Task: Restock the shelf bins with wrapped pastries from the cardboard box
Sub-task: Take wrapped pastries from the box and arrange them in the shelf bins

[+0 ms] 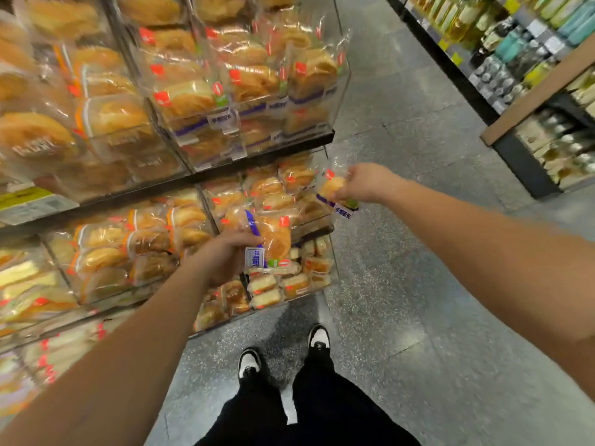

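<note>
The left hand (225,259) is gripping a golden round bun in a clear crinkly wrapper (273,243) at 6 o'clock from the see-through plastic shelf bin (317,225). The right hand (365,185) is pinching a second wrapped bun (331,188) at 3 o'clock from that bin. The buns are probably light, soft and squashy, so holding the wrapper edge gently looks best

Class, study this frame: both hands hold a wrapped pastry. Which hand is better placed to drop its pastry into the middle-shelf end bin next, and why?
Probably the right hand. It holds its wrapped pastry right at the end bin, by its aisle-side edge. The left hand grips its pastry lower, in front of that bin.
</note>
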`<state>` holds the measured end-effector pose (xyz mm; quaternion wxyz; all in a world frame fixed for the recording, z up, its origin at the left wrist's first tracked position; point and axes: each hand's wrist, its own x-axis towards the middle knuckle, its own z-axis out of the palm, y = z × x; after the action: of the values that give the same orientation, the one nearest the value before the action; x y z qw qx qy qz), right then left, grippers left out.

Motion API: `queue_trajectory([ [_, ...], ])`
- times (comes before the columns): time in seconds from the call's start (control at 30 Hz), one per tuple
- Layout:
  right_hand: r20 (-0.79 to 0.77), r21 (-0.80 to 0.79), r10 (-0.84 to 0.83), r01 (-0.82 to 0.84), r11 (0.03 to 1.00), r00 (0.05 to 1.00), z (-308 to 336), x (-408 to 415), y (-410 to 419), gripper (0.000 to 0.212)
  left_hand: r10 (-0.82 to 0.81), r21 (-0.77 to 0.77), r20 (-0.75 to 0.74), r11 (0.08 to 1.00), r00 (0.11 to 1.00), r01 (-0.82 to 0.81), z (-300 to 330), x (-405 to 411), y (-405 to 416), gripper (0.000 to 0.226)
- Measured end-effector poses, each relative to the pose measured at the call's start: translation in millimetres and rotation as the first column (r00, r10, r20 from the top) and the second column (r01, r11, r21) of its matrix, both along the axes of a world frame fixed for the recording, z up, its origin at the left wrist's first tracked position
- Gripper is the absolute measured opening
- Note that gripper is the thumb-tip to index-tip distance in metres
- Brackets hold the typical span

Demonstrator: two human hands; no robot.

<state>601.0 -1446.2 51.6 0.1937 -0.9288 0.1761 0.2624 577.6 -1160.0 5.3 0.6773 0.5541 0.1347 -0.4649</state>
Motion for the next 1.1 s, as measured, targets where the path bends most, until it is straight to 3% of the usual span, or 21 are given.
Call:
queue_trajectory([
  [0.1,-0.032,-0.159,0.174,-0.177,0.971,0.984,-10.3,25.7,5.1,0.054,0.036,0.024,0.026,0.999,0.999,-0.036,-17.0,6.0,-13.9,0.008],
  [0.2,-0.074,-0.255,0.306,-0.315,0.914,0.949,-23.3,47.9,16.9,0.035,0.046,0.026,0.016,0.999,0.999,-0.047,-32.1,8.4,-23.7,0.013],
  [0.33,-0.145,-0.358,0.429,-0.452,0.817,0.892,-48.2,68.0,36.2,0.032,0.088,0.013,-0.019,0.996,0.996,-0.088,-50.7,8.1,-29.0,0.016],
  [0.4,-0.167,-0.380,0.451,-0.480,0.791,0.877,-63.2,74.6,43.0,0.029,0.127,-0.004,-0.027,0.992,0.992,-0.127,-58.9,8.0,-28.9,0.011],
  [0.53,-0.134,-0.347,0.476,-0.491,0.799,0.869,-83.4,80.4,43.5,0.037,0.161,-0.051,-0.052,0.985,0.986,-0.163,-73.9,10.7,-26.2,0.023],
  [0.67,-0.064,-0.275,0.544,-0.538,0.796,0.837,-106.2,79.7,34.3,0.048,0.193,-0.092,-0.046,0.976,0.980,-0.197,-85.1,13.3,-24.3,0.012],
  [0.87,0.001,-0.428,0.731,-0.661,0.617,0.682,-131.7,79.7,21.7,0.042,0.217,-0.089,-0.052,0.971,0.975,-0.221,-84.1,15.0,-23.4,0.014],
  [0.97,0.063,-0.413,0.745,-0.662,0.625,0.664,-137.7,80.0,17.6,0.052,0.229,-0.086,-0.067,0.968,0.971,-0.234,-83.8,15.6,-22.4,0.012],
  [1.1,0.054,-0.448,0.735,-0.642,0.623,0.676,-143.2,77.9,14.2,0.047,0.262,-0.099,-0.089,0.958,0.961,-0.270,-83.1,12.6,-26.0,0.017],
])
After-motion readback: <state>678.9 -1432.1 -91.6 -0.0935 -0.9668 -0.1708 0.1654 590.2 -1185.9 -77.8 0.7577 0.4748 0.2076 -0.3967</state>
